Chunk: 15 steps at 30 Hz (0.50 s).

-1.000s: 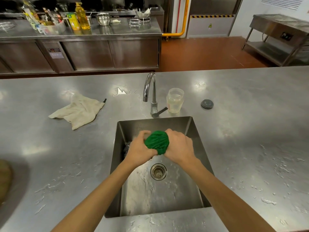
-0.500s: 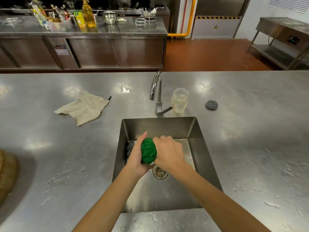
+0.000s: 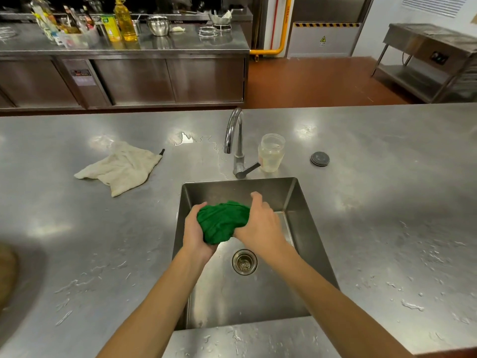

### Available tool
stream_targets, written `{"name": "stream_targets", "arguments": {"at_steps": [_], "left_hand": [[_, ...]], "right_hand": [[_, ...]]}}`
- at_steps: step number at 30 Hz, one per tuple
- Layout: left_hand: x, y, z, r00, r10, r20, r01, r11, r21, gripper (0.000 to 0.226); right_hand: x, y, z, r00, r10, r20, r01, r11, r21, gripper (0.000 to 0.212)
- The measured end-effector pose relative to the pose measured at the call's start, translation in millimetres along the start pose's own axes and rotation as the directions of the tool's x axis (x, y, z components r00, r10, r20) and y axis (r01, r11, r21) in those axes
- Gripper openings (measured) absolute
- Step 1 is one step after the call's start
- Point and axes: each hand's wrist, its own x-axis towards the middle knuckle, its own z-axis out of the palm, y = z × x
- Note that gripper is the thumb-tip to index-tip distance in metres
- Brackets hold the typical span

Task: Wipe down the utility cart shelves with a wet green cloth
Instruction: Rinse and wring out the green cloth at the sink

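Set in the wet steel countertop (image 3: 374,202), the square stainless sink (image 3: 245,301) lay under the bunched green cloth (image 3: 222,223). The left hand (image 3: 195,233) and right hand (image 3: 260,226) gripped it with curled fingers (image 3: 256,198). Opposing twists over the round metal drain (image 3: 244,262) should leave it damp, not dripping.

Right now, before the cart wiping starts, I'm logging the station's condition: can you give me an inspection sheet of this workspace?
Surface: steel counter, wet with scattered droplets; sink set into it, no water running from the faucet.
Job's things: green cloth bunched up over the sink; no cart clearly identifiable.
Clutter: beige cloth left of the faucet; clear jar and dark round disc to its right.
Hands: left hand and right hand both grip the green cloth.
Cables: nothing seen.
Surroundings: back counter with bottles and a metal bowl; steel stand far right; red-brown floor.
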Motion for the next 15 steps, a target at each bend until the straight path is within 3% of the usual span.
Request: {"name": "stream_targets", "arguments": {"at_steps": [3,5,7,9,11,15], "left_hand": [[-1,-1,8,1.000,0.003,-0.010,-0.004,0.999,-0.052,0.027],[-1,-1,12,0.999,0.001,-0.040,-0.005,0.995,-0.098,0.031],[-1,-1,14,0.998,-0.007,-0.056,0.001,0.994,-0.112,0.035],[-1,1,16,0.999,-0.034,-0.040,0.030,0.995,-0.097,0.040],[-2,2,19,0.996,-0.089,-0.001,0.088,0.992,-0.086,0.042],[-8,4,26,0.988,-0.141,0.056,0.146,0.985,-0.091,0.031]], "right_hand": [[-9,2,7,0.995,0.075,-0.064,-0.039,0.895,0.443,0.098],[-19,-2,9,0.987,0.043,-0.153,0.054,0.817,0.575,0.085],[-26,-5,5,0.959,-0.086,-0.270,0.219,0.829,0.514,0.072],[-28,-3,0,0.894,-0.294,-0.338,0.405,0.854,0.328,0.062],[-26,2,-2,0.843,-0.451,-0.293,0.503,0.854,0.135,0.058],[-25,14,-14,0.854,-0.517,-0.057,0.518,0.855,0.010,0.071]]}}
